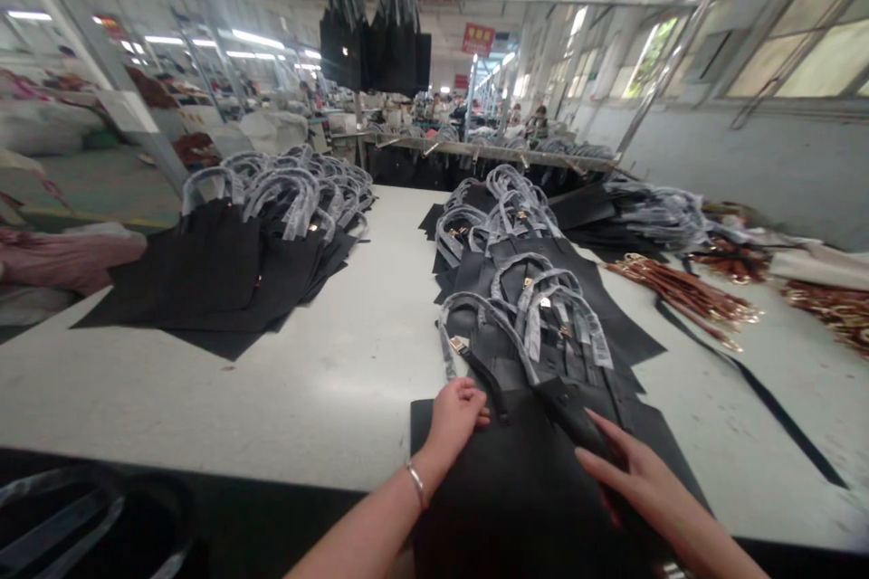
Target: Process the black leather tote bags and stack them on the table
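A black bag panel (502, 479) with plastic-wrapped handles (485, 303) lies in front of me at the table's near edge. My left hand (456, 416) rests over its upper part with curled fingers, beside a short black strap (485, 375) with a gold-coloured buckle. Whatever is under those fingertips is hidden. My right hand (628, 466) has thumb and fingers around a long folded black piece (574, 416), which slants across the bag's right side. Whether this piece is joined to the bag I cannot tell. More black bags (563, 326) lie overlapped just beyond.
A second pile of black bags (224, 262) covers the left of the white table (326, 407). Brown straps with gold-coloured clips (685, 289) and a long black strip (767, 407) lie to the right. Black bags (373, 45) hang from a rail ahead.
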`<act>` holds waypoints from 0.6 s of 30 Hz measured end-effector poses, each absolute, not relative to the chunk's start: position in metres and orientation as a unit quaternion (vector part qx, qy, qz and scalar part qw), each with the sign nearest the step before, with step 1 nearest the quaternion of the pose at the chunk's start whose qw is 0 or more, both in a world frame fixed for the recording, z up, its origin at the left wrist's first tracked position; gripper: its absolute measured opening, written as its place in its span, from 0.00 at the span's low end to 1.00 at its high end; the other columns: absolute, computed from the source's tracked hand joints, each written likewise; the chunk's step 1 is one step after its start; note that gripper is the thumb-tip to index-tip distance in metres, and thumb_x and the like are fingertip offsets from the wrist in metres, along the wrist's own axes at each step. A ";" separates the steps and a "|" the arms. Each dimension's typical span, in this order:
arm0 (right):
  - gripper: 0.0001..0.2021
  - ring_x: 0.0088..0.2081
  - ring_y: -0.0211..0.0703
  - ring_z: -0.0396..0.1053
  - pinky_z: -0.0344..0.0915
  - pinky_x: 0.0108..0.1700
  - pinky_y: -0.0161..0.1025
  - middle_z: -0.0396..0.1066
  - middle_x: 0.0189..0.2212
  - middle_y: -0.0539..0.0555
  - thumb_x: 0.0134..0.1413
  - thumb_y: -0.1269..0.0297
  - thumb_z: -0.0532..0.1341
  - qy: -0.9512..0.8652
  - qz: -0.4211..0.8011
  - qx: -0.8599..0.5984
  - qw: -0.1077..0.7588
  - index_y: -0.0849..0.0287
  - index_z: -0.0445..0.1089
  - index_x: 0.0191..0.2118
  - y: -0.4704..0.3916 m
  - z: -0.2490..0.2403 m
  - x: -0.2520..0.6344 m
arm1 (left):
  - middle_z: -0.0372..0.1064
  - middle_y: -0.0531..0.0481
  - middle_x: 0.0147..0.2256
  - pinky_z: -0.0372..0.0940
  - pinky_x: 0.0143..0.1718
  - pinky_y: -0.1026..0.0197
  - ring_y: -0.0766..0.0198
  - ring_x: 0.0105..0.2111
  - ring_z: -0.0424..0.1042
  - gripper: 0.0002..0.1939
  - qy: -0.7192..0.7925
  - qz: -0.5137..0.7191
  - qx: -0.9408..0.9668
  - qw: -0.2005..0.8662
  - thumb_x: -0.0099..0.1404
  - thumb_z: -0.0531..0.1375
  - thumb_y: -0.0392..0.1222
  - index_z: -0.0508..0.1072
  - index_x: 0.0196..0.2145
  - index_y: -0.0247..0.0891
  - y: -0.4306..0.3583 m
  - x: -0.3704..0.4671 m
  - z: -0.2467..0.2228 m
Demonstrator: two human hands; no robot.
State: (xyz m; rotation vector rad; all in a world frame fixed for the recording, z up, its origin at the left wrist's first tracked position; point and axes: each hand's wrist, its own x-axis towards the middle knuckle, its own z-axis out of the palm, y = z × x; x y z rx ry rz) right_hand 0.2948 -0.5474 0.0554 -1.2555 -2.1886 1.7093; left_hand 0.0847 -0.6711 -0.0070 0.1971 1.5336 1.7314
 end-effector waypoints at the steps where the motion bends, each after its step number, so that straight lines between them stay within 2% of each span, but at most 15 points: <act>1: 0.49 0.17 0.45 0.66 0.65 0.19 0.37 0.66 0.14 0.45 0.47 0.43 0.62 -0.722 0.552 -0.414 0.050 0.67 0.42 0.67 -0.549 0.043 0.300 | 0.69 0.53 0.24 0.67 0.22 0.68 0.67 0.22 0.72 0.08 0.593 0.694 0.047 0.407 0.55 0.63 0.30 0.69 0.34 0.33 -0.661 0.076 -0.005; 3: 0.49 0.17 0.46 0.66 0.66 0.20 0.38 0.66 0.14 0.45 0.48 0.43 0.60 -0.727 0.545 -0.413 0.063 0.68 0.41 0.67 -0.553 0.025 0.307 | 0.68 0.52 0.23 0.67 0.22 0.69 0.68 0.22 0.72 0.04 0.583 0.694 0.020 0.422 0.60 0.61 0.31 0.67 0.30 0.32 -0.642 0.061 0.001; 6: 0.45 0.20 0.46 0.68 0.67 0.24 0.39 0.70 0.19 0.47 0.52 0.44 0.58 -0.738 0.538 -0.398 0.084 0.67 0.42 0.67 -0.560 0.013 0.311 | 0.67 0.51 0.23 0.63 0.20 0.74 0.73 0.20 0.69 0.08 0.568 0.698 -0.017 0.436 0.66 0.56 0.32 0.65 0.27 0.33 -0.620 0.047 0.011; 9: 0.42 0.23 0.46 0.69 0.67 0.27 0.39 0.72 0.23 0.49 0.54 0.46 0.58 -0.744 0.532 -0.391 0.106 0.65 0.45 0.67 -0.565 0.012 0.310 | 0.69 0.50 0.25 0.57 0.16 0.77 0.79 0.15 0.62 0.10 0.556 0.706 -0.017 0.439 0.69 0.52 0.33 0.66 0.29 0.32 -0.606 0.041 0.020; 12: 0.41 0.22 0.45 0.68 0.67 0.27 0.39 0.72 0.24 0.48 0.53 0.47 0.58 -0.739 0.534 -0.392 0.123 0.63 0.47 0.67 -0.568 0.010 0.307 | 0.72 0.47 0.29 0.52 0.13 0.77 0.80 0.14 0.58 0.07 0.548 0.712 0.019 0.438 0.68 0.53 0.34 0.68 0.32 0.31 -0.605 0.045 0.030; 18: 0.43 0.18 0.44 0.65 0.63 0.20 0.37 0.64 0.15 0.45 0.53 0.46 0.58 -0.709 0.576 -0.381 0.142 0.67 0.45 0.67 -0.567 0.029 0.302 | 0.74 0.41 0.38 0.59 0.16 0.73 0.75 0.19 0.67 0.06 0.549 0.705 0.145 0.425 0.61 0.59 0.33 0.74 0.36 0.30 -0.624 0.064 0.050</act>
